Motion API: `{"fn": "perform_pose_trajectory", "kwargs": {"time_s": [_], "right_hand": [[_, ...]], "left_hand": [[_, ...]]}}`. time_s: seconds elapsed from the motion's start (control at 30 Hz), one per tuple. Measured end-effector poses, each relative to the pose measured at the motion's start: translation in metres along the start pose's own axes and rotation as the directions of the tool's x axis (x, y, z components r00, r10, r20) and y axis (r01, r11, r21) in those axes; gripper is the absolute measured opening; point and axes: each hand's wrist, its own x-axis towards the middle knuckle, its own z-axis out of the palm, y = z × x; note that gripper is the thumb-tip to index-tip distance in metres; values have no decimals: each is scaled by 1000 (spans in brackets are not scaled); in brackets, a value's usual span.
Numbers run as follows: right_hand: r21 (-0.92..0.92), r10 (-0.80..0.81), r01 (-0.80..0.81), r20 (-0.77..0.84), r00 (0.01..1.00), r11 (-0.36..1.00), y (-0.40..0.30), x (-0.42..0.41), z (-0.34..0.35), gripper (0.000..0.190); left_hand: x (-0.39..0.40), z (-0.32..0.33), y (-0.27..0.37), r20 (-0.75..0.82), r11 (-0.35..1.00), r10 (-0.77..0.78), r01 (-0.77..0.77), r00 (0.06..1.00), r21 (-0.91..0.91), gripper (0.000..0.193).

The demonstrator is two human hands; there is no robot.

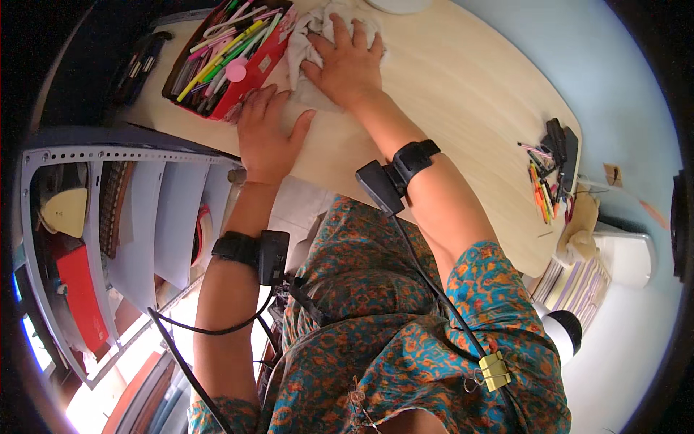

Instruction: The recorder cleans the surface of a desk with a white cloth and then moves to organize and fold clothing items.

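My right hand [347,68] lies spread, palm down, on a crumpled white cloth [303,46] at the top of the light wooden table [434,92]. To its left, my left hand [268,133] has its fingertips at the near corner of a red box [260,65], thumb held apart; whether it presses on the box or only rests by it I cannot tell. The box is full of pens, markers and a pink round-topped item [236,70]. A damp-looking or greyish patch shows between the hands.
Pens and markers [542,187] lie by a black pouch [554,142] at the table's right end. A pale round object [401,4] sits at the top edge. Metal shelving [124,157] stands at left, a wall [612,81] at right. Cables run from both forearm straps.
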Motion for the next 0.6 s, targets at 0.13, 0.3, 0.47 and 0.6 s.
{"fn": "perform_pose_trajectory", "kwargs": {"time_s": [0.13, 0.3, 0.47, 0.6], "right_hand": [[-7, -5, 5, -26, 1000, 1000, 2, 7, 5, 58], [6, 16, -15, -73, 997, 1000, 1, 13, 6, 58], [34, 10, -10, -21, 1000, 999, 3, 10, 3, 57], [22, 20, -19, -23, 1000, 1000, 3, -10, -10, 52]], "left_hand": [[0, -1, 1, -24, 1000, 13, -13, 1000, -9, 46], [-1, -1, 0, -38, 1000, 18, -17, 999, 23, 46], [-1, 2, 1, -32, 1000, 16, -15, 999, 26, 45], [-1, 3, -1, -28, 1000, 22, -22, 999, 13, 45]]}}
